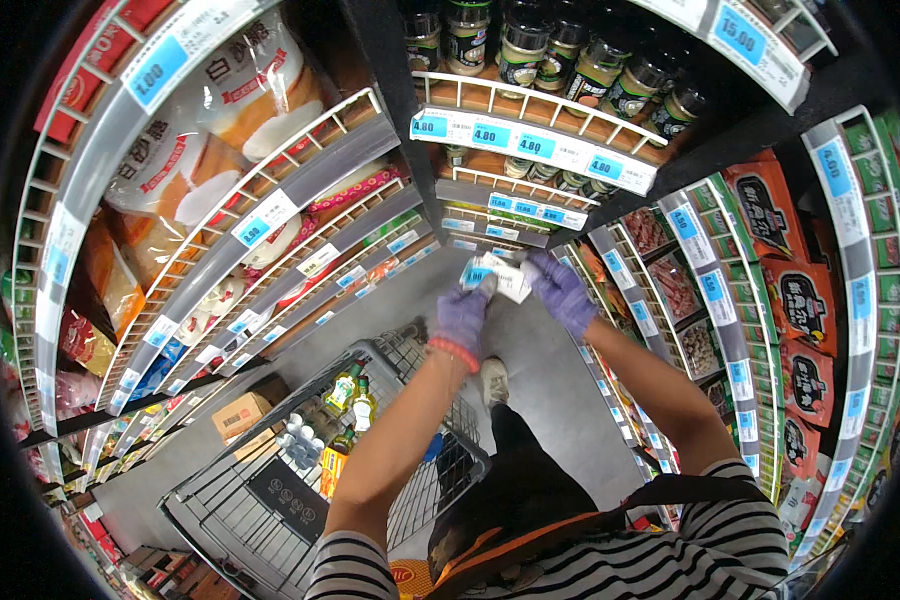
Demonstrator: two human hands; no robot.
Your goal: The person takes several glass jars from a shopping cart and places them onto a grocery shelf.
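Observation:
My left hand [461, 321], in a purple knit glove with a red-orange cuff, holds several white paper price labels with blue fields [501, 276]. The thumb presses on top of the labels, which are fanned out over the grey aisle floor. My right hand [561, 292], also in a purple glove, is at the labels' right edge with its fingers bent. Its blurred fingertips do not show whether they pinch the paper. Beneath my left forearm stands a wire shopping cart [412, 517] holding oil bottles [364, 405] and several pale cylindrical items [300, 442].
Wire-fronted shelves curve around me. Bags of white sugar [247, 82] fill the left side, jars with black lids [525, 52] the far end, and orange seasoning packets [799, 307] the right. A cardboard box [241, 415] is beyond the cart. My shoe [495, 381] is on the floor.

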